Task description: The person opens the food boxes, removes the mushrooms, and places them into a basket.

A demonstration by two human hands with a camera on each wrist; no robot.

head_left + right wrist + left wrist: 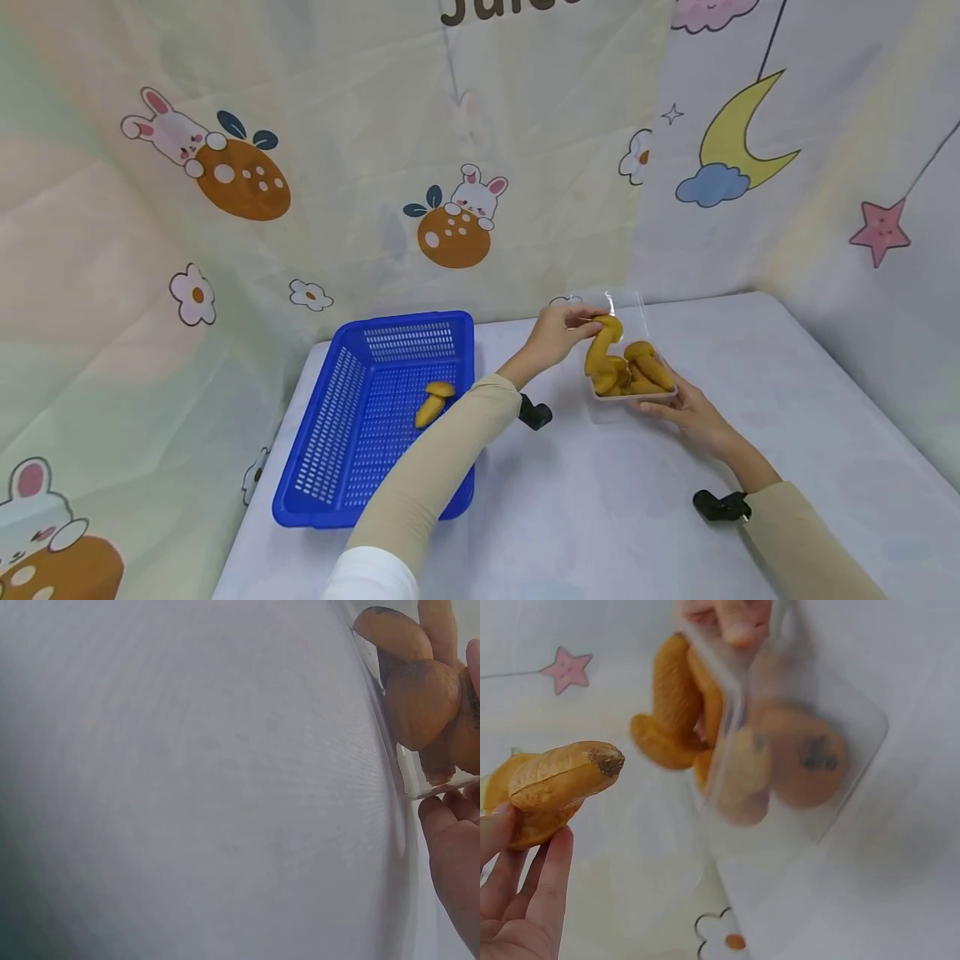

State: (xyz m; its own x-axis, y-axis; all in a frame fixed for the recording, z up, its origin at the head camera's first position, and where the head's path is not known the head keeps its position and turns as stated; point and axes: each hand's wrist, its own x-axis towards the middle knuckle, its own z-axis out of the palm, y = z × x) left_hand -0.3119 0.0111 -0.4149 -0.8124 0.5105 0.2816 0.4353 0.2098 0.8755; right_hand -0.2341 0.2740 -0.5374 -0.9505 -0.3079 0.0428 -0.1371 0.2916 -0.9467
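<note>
In the head view my left hand [553,337] pinches a yellow-brown mushroom [609,328] by its cap, above the clear plastic box [633,397]. The left wrist view shows this mushroom [562,780] between thumb and fingers, its dark-ended stem pointing toward the box. My right hand [693,415] holds the box at its near right corner, tilted, with its lid raised at the back. Several similar mushrooms [647,367] fill the box; through its clear wall, their rounded caps [424,701] show in the right wrist view.
Left of the box, a blue perforated plastic basket [367,425] stands on the white-covered table [585,517]. One mushroom [432,406] lies inside it. My left forearm crosses over the basket's right side. A printed cloth [337,192] hangs behind the table.
</note>
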